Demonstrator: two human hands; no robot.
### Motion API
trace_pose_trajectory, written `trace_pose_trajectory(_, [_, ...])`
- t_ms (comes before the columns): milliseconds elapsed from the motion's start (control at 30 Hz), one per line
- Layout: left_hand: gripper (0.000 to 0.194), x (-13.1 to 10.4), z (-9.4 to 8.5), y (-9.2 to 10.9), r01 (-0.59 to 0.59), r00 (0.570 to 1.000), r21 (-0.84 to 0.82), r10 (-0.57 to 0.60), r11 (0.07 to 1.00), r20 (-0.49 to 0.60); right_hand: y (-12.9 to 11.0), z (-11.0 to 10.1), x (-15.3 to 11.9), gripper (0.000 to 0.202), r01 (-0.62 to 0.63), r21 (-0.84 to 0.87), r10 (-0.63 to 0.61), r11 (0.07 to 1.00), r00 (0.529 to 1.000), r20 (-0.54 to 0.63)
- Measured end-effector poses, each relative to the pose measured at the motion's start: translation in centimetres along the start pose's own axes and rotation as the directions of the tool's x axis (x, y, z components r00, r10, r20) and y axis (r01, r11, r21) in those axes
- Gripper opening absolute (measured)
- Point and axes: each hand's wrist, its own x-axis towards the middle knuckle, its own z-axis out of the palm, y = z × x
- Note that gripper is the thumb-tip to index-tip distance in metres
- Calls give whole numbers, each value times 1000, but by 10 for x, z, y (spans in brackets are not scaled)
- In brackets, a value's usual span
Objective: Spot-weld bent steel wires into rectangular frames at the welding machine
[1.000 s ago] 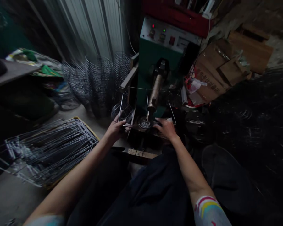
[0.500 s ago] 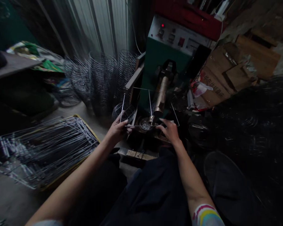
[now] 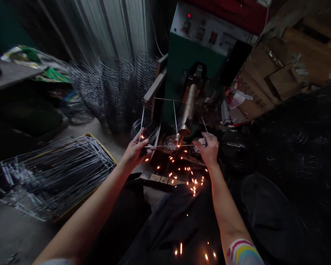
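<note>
A thin rectangular wire frame (image 3: 175, 117) with a middle bar lies level under the brass-coloured electrode arm (image 3: 189, 108) of a green machine (image 3: 179, 59). My left hand (image 3: 136, 148) pinches its near left corner. My right hand (image 3: 209, 147) is closed on its near right corner, the fingertips partly hiding the wire. The middle bar meets the near wire at the electrode tip, where a bright glow shows. Orange sparks (image 3: 194, 182) fall from there over my dark-clothed lap. A round dish of small metal bits (image 3: 171, 142) sits just beside the tip.
At the left, a yellow-edged crate (image 3: 113, 159) holds a pile of wire frames (image 3: 57, 173). Stacked wire baskets (image 3: 116, 88) stand behind it. Cardboard boxes (image 3: 253, 88) lie right of the machine, and a dark round seat-like object (image 3: 267, 209) is at the lower right.
Sparks and a glow have appeared at the electrode tip. My right hand has shifted right along the near wire to the frame's corner. My left hand keeps its hold.
</note>
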Motion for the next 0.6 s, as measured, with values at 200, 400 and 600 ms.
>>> trace_pose_trajectory(200, [100, -1, 5, 5, -27, 1000, -12, 27, 1000, 11, 28, -4, 18, 56, -523, 312, 501, 793, 852, 154])
trace_pose_trajectory(400, [106, -73, -12, -11, 27, 999, 39, -29, 999, 46, 3, -25, -50, 61, -594, 480, 500, 645, 804, 323])
trace_pose_trajectory(600, [94, -123, -68, -2, 290, 957, -47, -291, 956, -14, -16, -100, -211, 54, -771, 399, 593, 496, 637, 492])
